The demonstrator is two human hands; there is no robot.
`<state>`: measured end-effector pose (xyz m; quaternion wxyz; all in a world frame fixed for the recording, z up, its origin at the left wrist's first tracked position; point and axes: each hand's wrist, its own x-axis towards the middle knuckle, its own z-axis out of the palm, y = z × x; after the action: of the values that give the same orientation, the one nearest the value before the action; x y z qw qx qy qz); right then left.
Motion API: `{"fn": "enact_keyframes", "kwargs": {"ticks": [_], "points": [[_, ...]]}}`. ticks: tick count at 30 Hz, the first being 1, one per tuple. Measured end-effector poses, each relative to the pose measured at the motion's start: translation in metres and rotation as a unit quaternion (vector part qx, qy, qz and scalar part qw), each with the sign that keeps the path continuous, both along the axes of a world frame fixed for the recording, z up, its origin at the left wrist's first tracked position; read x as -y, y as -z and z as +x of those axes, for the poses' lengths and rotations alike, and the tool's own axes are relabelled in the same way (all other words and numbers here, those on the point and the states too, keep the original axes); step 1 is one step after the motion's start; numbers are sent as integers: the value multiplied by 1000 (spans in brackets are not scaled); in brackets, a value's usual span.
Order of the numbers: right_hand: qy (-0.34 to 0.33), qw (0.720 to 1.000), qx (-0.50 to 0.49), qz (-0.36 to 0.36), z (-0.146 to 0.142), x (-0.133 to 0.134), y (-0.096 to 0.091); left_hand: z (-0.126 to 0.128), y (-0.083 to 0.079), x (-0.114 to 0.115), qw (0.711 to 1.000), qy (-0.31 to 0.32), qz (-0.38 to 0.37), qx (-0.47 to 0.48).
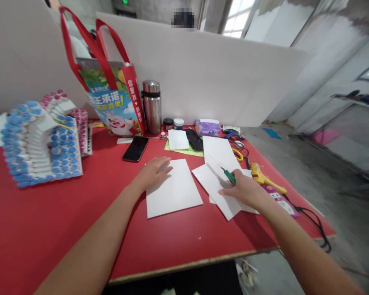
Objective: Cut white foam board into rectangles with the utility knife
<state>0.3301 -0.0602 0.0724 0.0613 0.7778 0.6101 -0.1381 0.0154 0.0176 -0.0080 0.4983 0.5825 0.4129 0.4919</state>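
- Bare red strip along the front edge of the desk [184, 246], wider open room at the left front.
- Less room at the right, with the glue gun [266, 179] near that edge; white panel [218, 78] upright along the back.
- Left hand [153, 171] palm down over the upper left of the single board [175, 192], fingers loosely spread, gripping nothing.
- Right hand [242, 186] closed around the knife [229, 176], blade pointing away and leftward above the overlapping boards [213, 186]; thumb contact with them unclear.
- Overlapping boards just right of the single board, fanned at angles.
- Phone [135, 148] flat, just beyond the left hand.
- Boards white, thin, straight-edged; knife handle green; flask [153, 110] metallic, cylindrical; model [43, 147] of white folds with rounded blue tips.
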Motion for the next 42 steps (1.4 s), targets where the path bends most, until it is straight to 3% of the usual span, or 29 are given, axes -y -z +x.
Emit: {"fn": "enact_keyframes", "kwargs": {"ticks": [3, 9, 11, 15, 21, 24, 28, 33, 38, 42], "points": [[8, 999, -48, 4, 10, -7, 5, -3, -5, -4, 993, -78, -9, 85], [28, 988, -149, 18, 15, -8, 7, -13, -11, -12, 960, -228, 84, 138], [63, 971, -229, 10, 16, -4, 4, -17, -13, -15, 950, -259, 87, 153], [133, 911, -391, -19, 21, 4, -5, -28, -16, -21, 930, -313, 82, 177], [149, 852, -501, 13, 16, 7, -14, -36, -18, -24, 916, -349, 85, 179], [145, 827, -542, 32, 2, 5, -14, -34, -19, -23, 919, -344, 82, 173], [127, 818, -560, 31, -29, 4, -11, -27, -19, -18, 930, -318, 94, 156], [89, 813, -576, 10, -73, -2, 7, -12, -21, 0, 965, -207, 159, 32], [44, 855, -516, 28, -87, -14, 23, 1, -22, 10, 963, -94, 223, -115], [14, 889, -455, 49, -73, -17, 14, 7, -23, 12, 931, -12, 260, -255]]}}
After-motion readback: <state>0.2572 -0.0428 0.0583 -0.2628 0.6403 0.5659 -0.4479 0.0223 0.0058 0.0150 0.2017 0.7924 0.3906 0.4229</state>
